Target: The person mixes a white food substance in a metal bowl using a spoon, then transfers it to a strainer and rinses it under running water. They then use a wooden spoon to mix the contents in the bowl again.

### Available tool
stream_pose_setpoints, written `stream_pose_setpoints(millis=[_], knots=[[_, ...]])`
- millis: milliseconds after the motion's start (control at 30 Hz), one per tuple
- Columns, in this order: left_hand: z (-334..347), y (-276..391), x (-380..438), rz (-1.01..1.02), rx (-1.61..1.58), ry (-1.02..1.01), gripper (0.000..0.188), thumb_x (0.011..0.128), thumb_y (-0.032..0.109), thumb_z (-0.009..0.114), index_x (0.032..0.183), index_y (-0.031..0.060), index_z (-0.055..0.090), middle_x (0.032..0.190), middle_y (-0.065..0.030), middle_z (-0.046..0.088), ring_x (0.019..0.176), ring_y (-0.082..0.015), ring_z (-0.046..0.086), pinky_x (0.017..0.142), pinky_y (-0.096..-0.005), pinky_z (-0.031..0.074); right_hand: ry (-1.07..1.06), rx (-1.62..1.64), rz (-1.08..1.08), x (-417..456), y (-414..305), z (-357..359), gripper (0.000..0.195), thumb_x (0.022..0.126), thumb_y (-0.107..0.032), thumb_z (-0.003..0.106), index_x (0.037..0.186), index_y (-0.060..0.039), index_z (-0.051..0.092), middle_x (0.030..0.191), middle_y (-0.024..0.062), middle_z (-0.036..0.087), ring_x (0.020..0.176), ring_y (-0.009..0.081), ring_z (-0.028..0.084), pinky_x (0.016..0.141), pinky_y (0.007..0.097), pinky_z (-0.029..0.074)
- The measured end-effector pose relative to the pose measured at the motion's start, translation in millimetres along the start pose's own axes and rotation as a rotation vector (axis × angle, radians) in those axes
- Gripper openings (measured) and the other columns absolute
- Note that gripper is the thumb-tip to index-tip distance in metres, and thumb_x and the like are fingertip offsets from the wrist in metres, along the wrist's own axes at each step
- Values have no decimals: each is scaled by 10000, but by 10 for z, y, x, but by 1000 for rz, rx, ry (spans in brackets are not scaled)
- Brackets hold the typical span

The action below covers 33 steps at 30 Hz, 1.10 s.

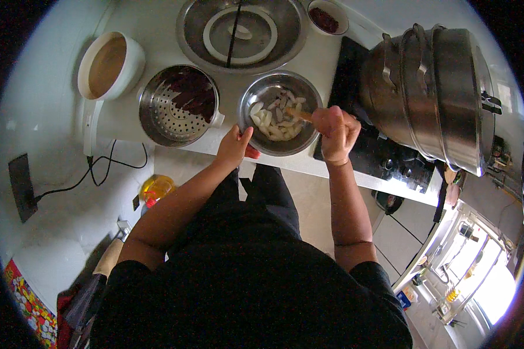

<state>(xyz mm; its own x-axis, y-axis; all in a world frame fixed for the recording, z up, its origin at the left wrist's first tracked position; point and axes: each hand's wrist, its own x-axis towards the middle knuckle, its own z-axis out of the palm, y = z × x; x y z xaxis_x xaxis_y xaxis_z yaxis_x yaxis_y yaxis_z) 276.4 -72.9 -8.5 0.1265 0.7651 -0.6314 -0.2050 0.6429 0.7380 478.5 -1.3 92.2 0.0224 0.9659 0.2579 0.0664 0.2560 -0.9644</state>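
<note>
A round stainless-steel bowl [281, 150] sits at the counter's front edge with several pale, peeled pieces that look like garlic cloves [277, 127] in it. My left hand [234, 146] grips its near left rim, thumb on top and fingers beneath. Clenched over the right side of the bowl, my right hand [337, 133] holds a wooden stick [304, 115], its lower end down among the pieces. The stick's upper part is hidden inside my fist.
To the left stand a perforated steel strainer [174, 113] with dark red matter and a white bowl [135, 70] of brown contents. Behind is a large steel basin [185, 48] holding a glass lid. A stacked steel steamer [456, 96] stands on the black cooktop [345, 78]. A small bowl [345, 19] is at the back.
</note>
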Motion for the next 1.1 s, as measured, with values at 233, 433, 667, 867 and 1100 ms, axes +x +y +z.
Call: stream_pose_setpoints(millis=[233, 433, 667, 867, 1100], knots=[[16, 69, -12, 14, 24, -30, 405, 915, 358, 451, 1031, -30, 422, 782, -142, 624, 543, -200, 637, 487, -267, 513, -58, 95, 78, 193, 83, 107, 458, 935, -163, 416, 496, -70, 319, 465, -25, 297, 429, 82, 236, 433, 270, 165], [-9, 55, 11, -26, 22, -22, 391, 916, 341, 453, 1021, -34, 414, 789, -158, 620, 545, -198, 637, 490, -262, 516, -59, 101, 83, 282, 24, 251, 446, 916, -168, 459, 497, -42, 373, 477, -3, 377, 441, 80, 298, 434, 265, 232], [-3, -15, 69, -14, -37, -38, 382, 918, 321, 454, 991, -52, 407, 757, -161, 620, 536, -201, 636, 479, -270, 517, -110, 263, 96, 416, 58, 348, 430, 913, -160, 482, 510, -29, 411, 501, -13, 403, 442, 72, 306, 418, 248, 231], [-40, -25, 91, -8, 20, -36, 375, 915, 315, 460, 975, -52, 415, 738, -156, 620, 530, -207, 635, 475, -277, 517, -84, 167, 135, 406, -21, 402, 412, 907, -182, 491, 527, -39, 420, 508, -22, 395, 461, 71, 307, 437, 247, 225], [-58, -36, 108, 8, 109, -30, 354, 913, 306, 459, 963, -44, 433, 732, -148, 621, 532, -206, 638, 477, -280, 516, -100, 228, 131, 431, 58, 446, 399, 905, -224, 514, 560, -28, 472, 537, -23, 434, 474, 69, 345, 443, 238, 251]])
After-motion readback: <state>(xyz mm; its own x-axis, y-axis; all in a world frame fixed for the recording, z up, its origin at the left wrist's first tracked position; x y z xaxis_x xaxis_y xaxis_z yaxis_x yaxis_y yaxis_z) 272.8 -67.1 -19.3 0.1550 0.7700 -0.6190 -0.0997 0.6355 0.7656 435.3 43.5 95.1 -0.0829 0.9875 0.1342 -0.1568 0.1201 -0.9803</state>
